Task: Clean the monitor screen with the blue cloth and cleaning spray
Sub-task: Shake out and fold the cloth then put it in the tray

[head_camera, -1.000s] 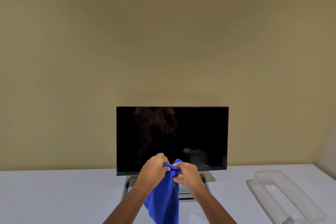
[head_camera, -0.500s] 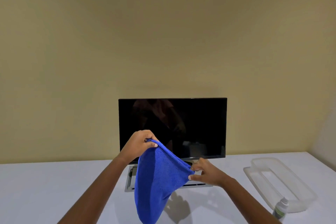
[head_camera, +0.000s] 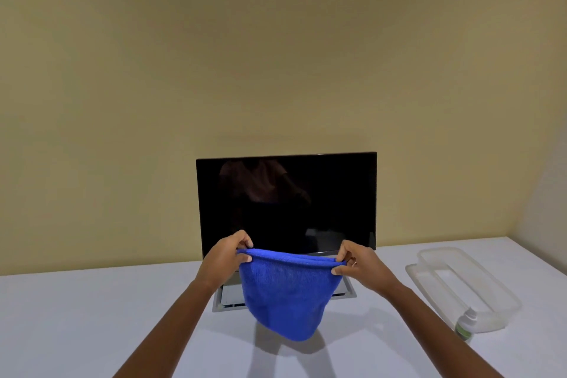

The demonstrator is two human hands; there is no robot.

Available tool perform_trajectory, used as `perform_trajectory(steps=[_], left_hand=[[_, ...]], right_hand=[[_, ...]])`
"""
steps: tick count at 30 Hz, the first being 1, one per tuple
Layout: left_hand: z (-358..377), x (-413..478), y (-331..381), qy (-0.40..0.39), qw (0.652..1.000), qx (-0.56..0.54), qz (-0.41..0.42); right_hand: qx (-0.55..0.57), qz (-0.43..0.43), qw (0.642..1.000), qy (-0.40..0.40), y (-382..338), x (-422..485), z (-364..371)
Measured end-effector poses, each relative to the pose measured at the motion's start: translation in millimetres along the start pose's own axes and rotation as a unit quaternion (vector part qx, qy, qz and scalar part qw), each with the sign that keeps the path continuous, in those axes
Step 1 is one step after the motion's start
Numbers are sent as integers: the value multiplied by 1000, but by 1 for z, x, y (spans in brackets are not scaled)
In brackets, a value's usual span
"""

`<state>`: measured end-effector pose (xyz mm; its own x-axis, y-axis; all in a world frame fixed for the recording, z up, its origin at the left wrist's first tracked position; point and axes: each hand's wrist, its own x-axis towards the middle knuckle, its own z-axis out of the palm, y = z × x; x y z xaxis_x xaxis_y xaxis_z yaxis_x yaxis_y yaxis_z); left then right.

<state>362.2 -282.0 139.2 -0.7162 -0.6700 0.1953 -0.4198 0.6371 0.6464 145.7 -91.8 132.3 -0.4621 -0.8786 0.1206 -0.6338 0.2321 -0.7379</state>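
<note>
Head view. The left hand [head_camera: 225,258] pinches the cloth [head_camera: 288,291] at its top left corner, thumb and fingers curled on the edge. The right hand [head_camera: 357,264] pinches the top right corner the same way.

The cloth is stretched between the two hands with its top edge near level. The rest hangs in a rounded sag, clear of the table [head_camera: 92,316], with its shadow on the surface below.

The monitor [head_camera: 287,193] stands upright just beyond both hands. Its screen is dark, with a faint reflection of the person. The hands and cloth cover the middle of its bottom edge. The stand [head_camera: 221,301] lies flat below the hands, mostly hidden behind the cloth.

The bottle [head_camera: 466,324] is right of the right hand and well apart from it, nearer the person. It is upright, with a pale cap and a green label. It is at the near end of a clear tray [head_camera: 460,282]; I cannot tell whether they touch. The tray runs away to the right of the right hand.
</note>
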Motion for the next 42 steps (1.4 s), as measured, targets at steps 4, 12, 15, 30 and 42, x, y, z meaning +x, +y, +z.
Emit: perform_trajectory(steps=[4, 12, 15, 30, 42], left_hand=[[20, 9, -1, -115, 991, 57, -22], [62, 29, 4, -282, 952, 96, -73], [90, 34, 3, -212, 967, 110, -85], [178, -35, -51, -269, 906, 327, 1], [181, -35, -41, -298, 901, 313, -30]], right_hand=[[-4, 62, 996, -65, 17, -3, -9], [-50, 160, 966, -195, 56, 2, -20], [-112, 160, 971, -141, 78, 15, -5], [-304, 29, 942, -139, 158, -55, 72], [-32, 309, 949, -57, 159, -43, 100]])
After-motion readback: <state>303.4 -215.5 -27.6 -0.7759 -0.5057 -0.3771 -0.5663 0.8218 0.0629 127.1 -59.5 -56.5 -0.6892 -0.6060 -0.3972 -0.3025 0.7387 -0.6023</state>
